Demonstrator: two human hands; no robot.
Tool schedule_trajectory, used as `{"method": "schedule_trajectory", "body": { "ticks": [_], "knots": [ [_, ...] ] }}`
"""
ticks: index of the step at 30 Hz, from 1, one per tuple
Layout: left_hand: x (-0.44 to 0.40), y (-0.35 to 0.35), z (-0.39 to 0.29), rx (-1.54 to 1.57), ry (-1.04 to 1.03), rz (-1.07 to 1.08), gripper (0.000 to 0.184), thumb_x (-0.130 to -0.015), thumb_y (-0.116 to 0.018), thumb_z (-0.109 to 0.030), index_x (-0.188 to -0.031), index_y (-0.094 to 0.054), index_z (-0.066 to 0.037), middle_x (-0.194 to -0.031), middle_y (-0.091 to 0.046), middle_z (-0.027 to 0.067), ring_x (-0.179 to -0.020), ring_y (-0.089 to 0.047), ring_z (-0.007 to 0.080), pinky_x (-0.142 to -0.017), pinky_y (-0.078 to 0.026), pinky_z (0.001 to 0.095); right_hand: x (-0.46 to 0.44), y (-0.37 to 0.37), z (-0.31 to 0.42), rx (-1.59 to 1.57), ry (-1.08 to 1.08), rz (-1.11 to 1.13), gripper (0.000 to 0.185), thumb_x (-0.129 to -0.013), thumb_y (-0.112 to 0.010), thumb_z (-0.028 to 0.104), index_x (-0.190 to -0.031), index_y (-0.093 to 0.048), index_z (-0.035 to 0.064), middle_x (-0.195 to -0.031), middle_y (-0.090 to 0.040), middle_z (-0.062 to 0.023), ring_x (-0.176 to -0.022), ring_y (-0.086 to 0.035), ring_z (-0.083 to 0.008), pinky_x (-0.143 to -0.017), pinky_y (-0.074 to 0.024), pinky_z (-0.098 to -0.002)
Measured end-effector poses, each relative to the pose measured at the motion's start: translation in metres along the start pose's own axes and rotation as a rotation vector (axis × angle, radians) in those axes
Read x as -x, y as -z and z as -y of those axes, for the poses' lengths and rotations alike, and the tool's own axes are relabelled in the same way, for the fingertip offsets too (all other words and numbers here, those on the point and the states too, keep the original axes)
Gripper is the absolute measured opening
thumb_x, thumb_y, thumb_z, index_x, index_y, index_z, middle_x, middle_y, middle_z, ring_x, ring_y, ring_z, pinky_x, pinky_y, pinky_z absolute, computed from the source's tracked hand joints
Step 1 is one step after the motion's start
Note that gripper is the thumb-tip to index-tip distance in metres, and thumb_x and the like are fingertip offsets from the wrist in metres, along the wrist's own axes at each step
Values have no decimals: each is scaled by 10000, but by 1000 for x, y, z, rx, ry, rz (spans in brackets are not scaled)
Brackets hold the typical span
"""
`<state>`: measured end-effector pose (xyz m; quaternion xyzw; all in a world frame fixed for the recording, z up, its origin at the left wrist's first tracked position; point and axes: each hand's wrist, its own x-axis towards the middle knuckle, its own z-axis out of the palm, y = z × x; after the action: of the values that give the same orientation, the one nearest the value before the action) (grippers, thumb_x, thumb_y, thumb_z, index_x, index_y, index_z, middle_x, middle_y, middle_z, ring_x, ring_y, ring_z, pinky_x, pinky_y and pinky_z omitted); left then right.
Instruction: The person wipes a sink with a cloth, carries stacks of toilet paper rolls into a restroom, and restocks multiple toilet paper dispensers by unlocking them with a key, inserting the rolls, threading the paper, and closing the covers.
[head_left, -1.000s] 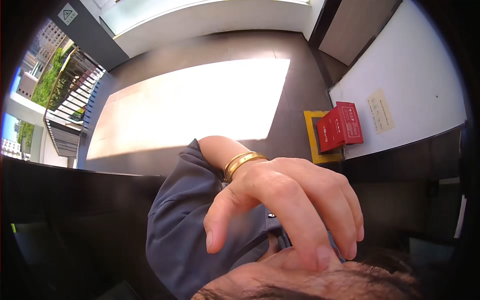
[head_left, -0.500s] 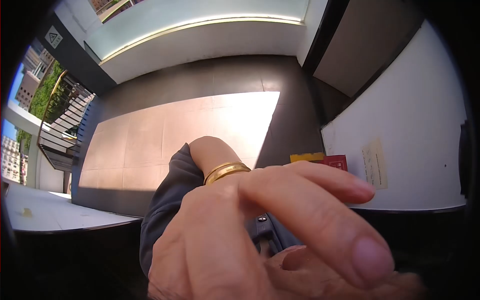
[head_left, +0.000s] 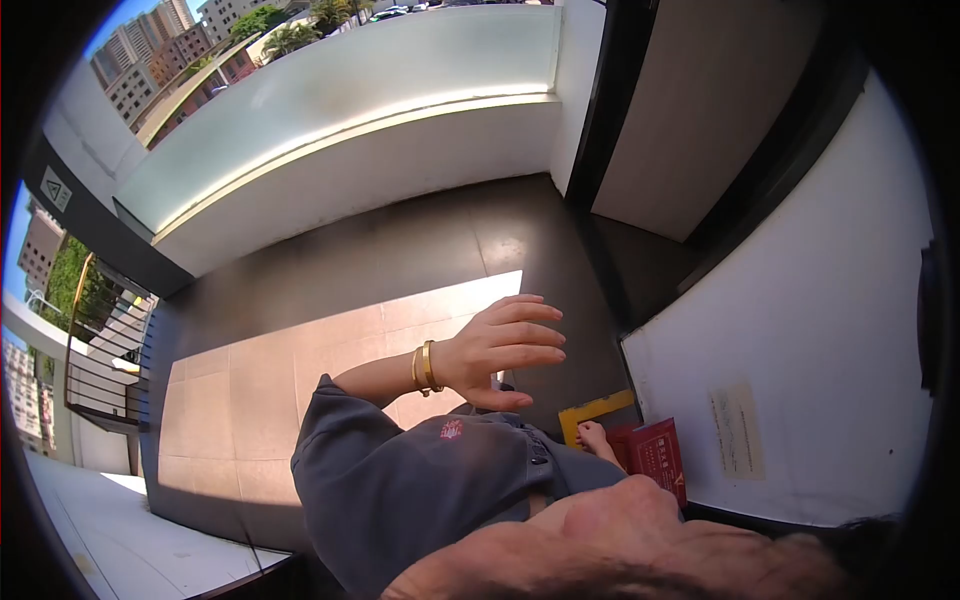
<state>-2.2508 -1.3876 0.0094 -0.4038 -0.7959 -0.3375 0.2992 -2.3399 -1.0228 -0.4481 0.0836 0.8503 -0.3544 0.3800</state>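
My left hand (head_left: 502, 350) is held out in front of my body, back up, its fingers stretched towards the right and its thumb apart. It holds nothing, with the floor beneath it in view. Two gold bangles (head_left: 427, 367) circle that wrist below a pushed-up dark grey sleeve (head_left: 350, 440). Lower and further right, my right hand (head_left: 593, 438) looks small, its fingers curled; whatever they hold, if anything, cannot be made out. Beside it is a red printed packet or bag (head_left: 657, 458) with pale lettering. A yellow edge (head_left: 597, 408) shows just beyond that hand.
A white wall (head_left: 800, 330) with a stuck-on paper note (head_left: 737, 432) rises at my right. Ahead stands a low wall topped by frosted glass (head_left: 370, 110). Dark floor tiles (head_left: 400, 230) surround a sunlit patch. A metal railing (head_left: 100, 350) is at the left.
My left hand has moved away from close to the camera and out over the floor, its fingers now straight. My right hand has come into sight. The view has tilted up.
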Motion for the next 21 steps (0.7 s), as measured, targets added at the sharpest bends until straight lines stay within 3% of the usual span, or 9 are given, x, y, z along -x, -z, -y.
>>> {"method": "schedule_trajectory", "body": {
  "ticks": [2, 4, 6, 8, 14, 16, 20, 21],
  "knots": [
    [34, -37, 104, -100, 303, 248, 442, -754, -672, -272, -1128, -611, -45, -1139, -596, 139, -1118, -524, 312, -958, -405, 418, -37, 4, 11, -5, -59, -15, 230, -844, -507, 193, -919, -666, 45, -827, -678, -131, -760, -672, -233, -605, -528, -371],
    [77, -68, 200, 174, 691, 517, 410, -753, -666, -242, -1092, -627, -17, -1073, -633, 142, -1037, -590, 280, -897, -464, 355, -55, 14, 16, 80, -122, 39, 230, -840, -507, 191, -914, -668, 45, -834, -678, -134, -766, -672, -239, -613, -528, -375],
    [110, -100, 272, 402, 901, 587, 404, -749, -681, -263, -1047, -645, 7, -981, -667, 154, -907, -646, 267, -817, -513, 335, -67, 35, 37, 149, -132, 60, 230, -836, -507, 189, -910, -670, 44, -841, -678, -137, -771, -671, -245, -620, -528, -379],
    [114, -122, 321, 495, 924, 627, 417, -748, -690, -292, -1023, -655, 19, -903, -682, 164, -817, -665, 270, -781, -531, 347, -78, 56, 54, 185, -140, 48, 231, -832, -508, 187, -905, -672, 43, -847, -678, -140, -776, -670, -251, -627, -528, -383],
    [40, -210, 471, 678, 689, 862, 455, -789, -679, -349, -1093, -643, -12, -975, -682, 161, -905, -659, 269, -830, -508, 336, -137, 96, 114, 172, -195, -10, 232, -820, -508, 182, -891, -678, 41, -868, -678, -149, -792, -669, -269, -649, -528, -395],
    [6, -241, 526, 687, 724, 853, 446, -802, -679, -342, -1105, -640, -17, -1006, -678, 157, -933, -651, 260, -836, -504, 337, -177, 111, 140, 186, -179, -1, 232, -816, -508, 180, -886, -680, 41, -875, -678, -152, -798, -668, -275, -657, -528, -399],
    [-55, -281, 635, 864, 1124, 678, 443, -818, -681, -317, -1146, -621, -25, -998, -672, 116, -879, -651, 209, -755, -519, 315, -272, 158, 200, 253, -43, 46, 233, -808, -509, 176, -877, -684, 39, -889, -678, -158, -808, -667, -287, -671, -528, -407],
    [-61, -290, 668, 914, 1307, 572, 444, -823, -676, -306, -1166, -602, -35, -982, -665, 111, -849, -650, 212, -724, -522, 325, -294, 180, 219, 286, 5, 49, 233, -806, -509, 175, -874, -685, 39, -892, -678, -160, -811, -667, -290, -675, -528, -409]
  ]
}}
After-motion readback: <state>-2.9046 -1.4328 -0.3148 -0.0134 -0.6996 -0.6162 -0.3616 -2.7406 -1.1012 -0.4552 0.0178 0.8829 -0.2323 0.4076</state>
